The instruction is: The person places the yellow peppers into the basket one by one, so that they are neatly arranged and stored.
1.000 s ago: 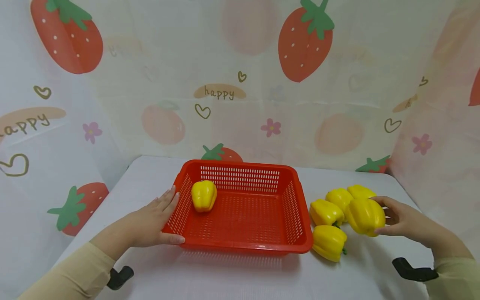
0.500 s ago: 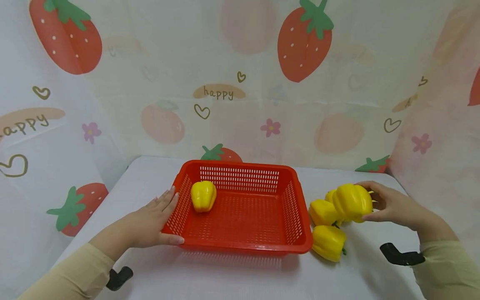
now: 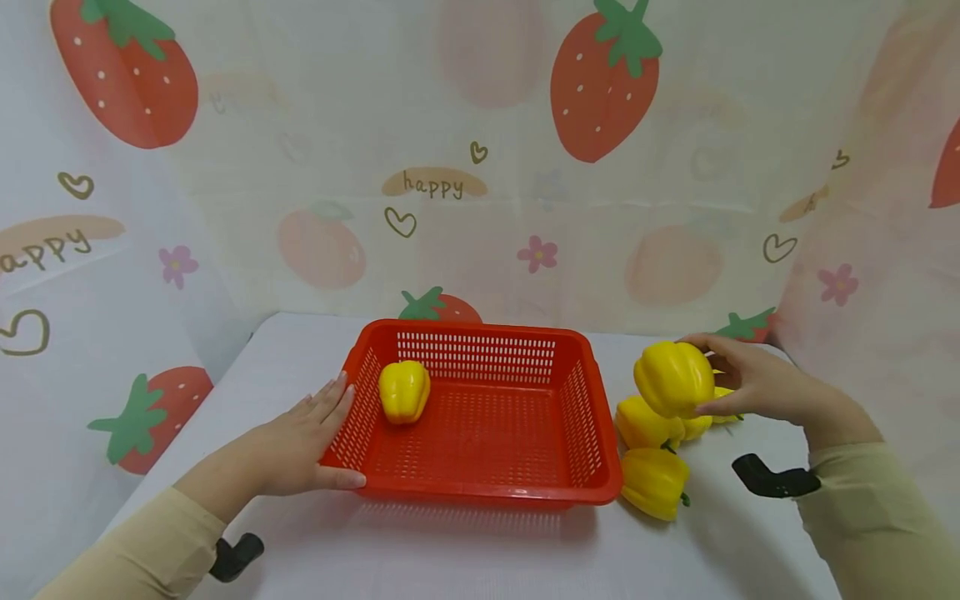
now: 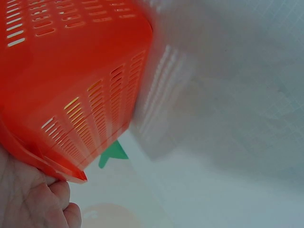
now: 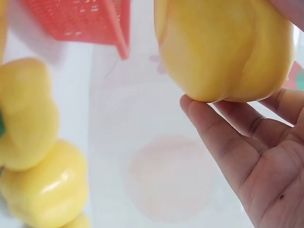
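Observation:
My right hand (image 3: 772, 387) pinches a yellow bell pepper (image 3: 670, 379) between thumb and fingers, raised over the other peppers. In the right wrist view, fingertips touch the underside of that pepper (image 5: 225, 52). A red plastic basket (image 3: 487, 493) stands in the middle of the table, with one yellow bell pepper (image 3: 404, 392) inside at its left. Against the basket's left rim rests my left hand (image 3: 296, 450), fingers extended along the side and thumb at the front corner. In the left wrist view the basket wall (image 4: 61, 66) partly hides this hand.
Several more yellow bell peppers lie right of the basket, among them a front one (image 3: 655, 483) and one behind it (image 3: 647, 423). The white table (image 3: 450, 558) is backed by a curtain (image 3: 480, 108) printed with strawberries.
My right hand has lifted its bell pepper upward and moved left, toward the basket, uncovering part of the pile. The left hand and the basket have stayed in place.

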The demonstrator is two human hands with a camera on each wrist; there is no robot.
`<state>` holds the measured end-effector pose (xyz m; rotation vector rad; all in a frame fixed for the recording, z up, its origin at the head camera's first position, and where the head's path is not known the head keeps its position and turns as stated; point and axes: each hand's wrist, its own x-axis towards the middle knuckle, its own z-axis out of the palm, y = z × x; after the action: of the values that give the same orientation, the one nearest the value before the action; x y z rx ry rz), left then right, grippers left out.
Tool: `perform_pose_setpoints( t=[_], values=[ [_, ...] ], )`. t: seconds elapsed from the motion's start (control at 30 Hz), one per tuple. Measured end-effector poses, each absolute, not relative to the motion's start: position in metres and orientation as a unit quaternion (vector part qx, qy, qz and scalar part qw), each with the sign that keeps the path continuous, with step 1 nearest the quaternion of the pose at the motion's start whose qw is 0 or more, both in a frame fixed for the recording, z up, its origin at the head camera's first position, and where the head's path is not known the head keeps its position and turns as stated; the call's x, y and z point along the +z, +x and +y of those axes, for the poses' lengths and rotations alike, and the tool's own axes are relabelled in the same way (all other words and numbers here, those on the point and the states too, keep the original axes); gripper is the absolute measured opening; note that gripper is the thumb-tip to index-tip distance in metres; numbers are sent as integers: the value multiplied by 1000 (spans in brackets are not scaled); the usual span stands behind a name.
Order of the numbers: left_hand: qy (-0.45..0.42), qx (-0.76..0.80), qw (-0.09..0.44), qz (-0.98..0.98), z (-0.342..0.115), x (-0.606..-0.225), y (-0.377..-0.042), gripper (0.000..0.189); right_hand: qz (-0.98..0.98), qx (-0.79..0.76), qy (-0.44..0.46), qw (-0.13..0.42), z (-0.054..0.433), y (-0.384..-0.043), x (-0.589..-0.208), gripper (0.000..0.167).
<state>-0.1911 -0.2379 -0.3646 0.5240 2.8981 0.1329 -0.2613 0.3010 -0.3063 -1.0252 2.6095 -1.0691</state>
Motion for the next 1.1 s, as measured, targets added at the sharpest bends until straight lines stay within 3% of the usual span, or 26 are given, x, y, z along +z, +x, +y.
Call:
perform_pose_setpoints(
  t=[0.3,0.53,1.1],
  values=[
    [177,46,95,979,-238,-365,-192,119,853,-379,-338,126,273,-272,-295,66],
    [177,46,92,979,-239,-367,-193,120,834,-392,-371,116,250,-282,-289,68],
    [176,47,93,979,-238,-367,-192,118,827,-410,-358,143,203,-300,-290,68]
  ],
)
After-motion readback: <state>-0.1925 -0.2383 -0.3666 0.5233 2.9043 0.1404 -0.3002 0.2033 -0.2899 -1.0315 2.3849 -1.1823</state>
